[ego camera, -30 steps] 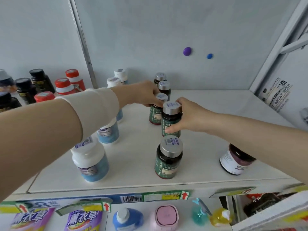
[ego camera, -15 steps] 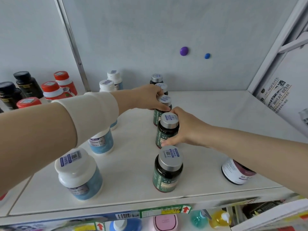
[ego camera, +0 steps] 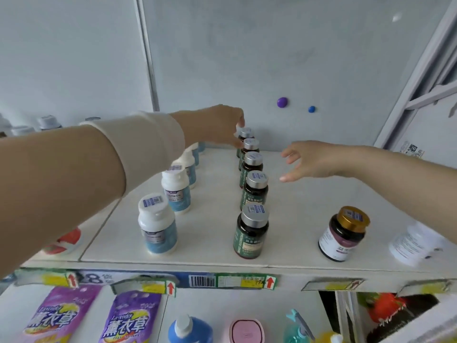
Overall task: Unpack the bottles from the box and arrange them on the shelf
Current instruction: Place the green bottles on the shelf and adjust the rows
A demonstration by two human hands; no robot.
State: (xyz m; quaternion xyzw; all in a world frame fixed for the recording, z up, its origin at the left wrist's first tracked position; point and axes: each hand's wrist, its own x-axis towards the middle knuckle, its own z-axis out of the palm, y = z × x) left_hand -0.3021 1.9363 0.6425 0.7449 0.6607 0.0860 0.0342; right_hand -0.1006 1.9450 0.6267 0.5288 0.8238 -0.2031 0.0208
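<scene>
Several dark green bottles with silver caps stand in a single file on the white shelf [ego camera: 296, 214], the nearest one [ego camera: 251, 232] close to the front edge. My left hand [ego camera: 217, 127] reaches over the far end of the file, its fingertips by the caps of the rearmost bottles [ego camera: 246, 134]; whether it grips one is hidden. To the right of the file my right hand [ego camera: 309, 160] hovers with spread fingers, holding nothing. A row of white bottles with blue labels [ego camera: 158, 231] stands to the left.
A dark bottle with a gold cap [ego camera: 343, 235] stands at the front right, beside a blurred white bottle [ego camera: 415, 241]. Red-capped bottles [ego camera: 65, 241] sit on the left shelf section. Below hang purple lavender pouches [ego camera: 131, 318] and soap dispensers [ego camera: 190, 328]. No box is in view.
My right hand has let go of the green bottle it held and drawn away to the right, fingers spread. My left hand has moved further back along the file. The camera has shifted.
</scene>
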